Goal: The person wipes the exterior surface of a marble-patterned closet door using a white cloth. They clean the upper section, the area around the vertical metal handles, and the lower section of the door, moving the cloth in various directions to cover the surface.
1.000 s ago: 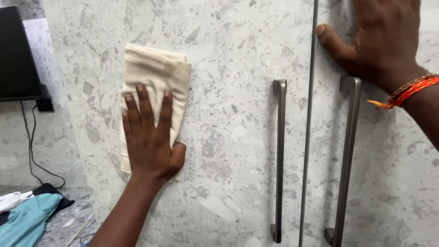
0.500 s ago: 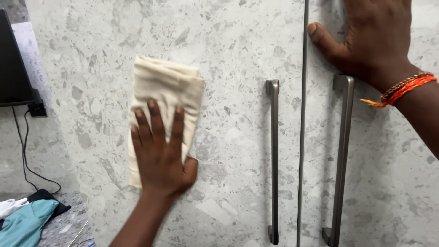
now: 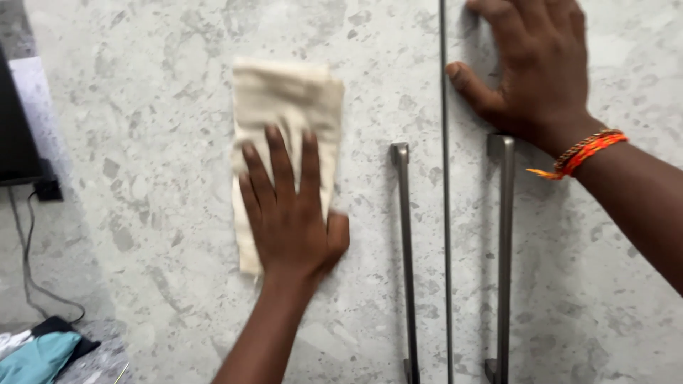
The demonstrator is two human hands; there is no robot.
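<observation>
Flat against the left cabinet door (image 3: 178, 142), the left hand (image 3: 292, 213) presses a folded cream cloth (image 3: 284, 99) to the grey speckled stone-look surface, fingers spread and palm down, the cloth lying upright just left of the left bar handle (image 3: 404, 256). Across the seam, the right hand (image 3: 533, 64) (an orange thread band (image 3: 580, 153) on its wrist) rests open on the right door (image 3: 605, 284), above the right bar handle (image 3: 504, 249), gripping nothing. At lower left lies a teal fabric (image 3: 35, 355), and a black cable (image 3: 28, 263) hangs below a dark screen edge (image 3: 14, 128).

A speckled grey stone counter (image 3: 92, 359) at the lower left carries a folded teal cloth (image 3: 35, 358) lying beside a white cloth (image 3: 10, 342).
</observation>
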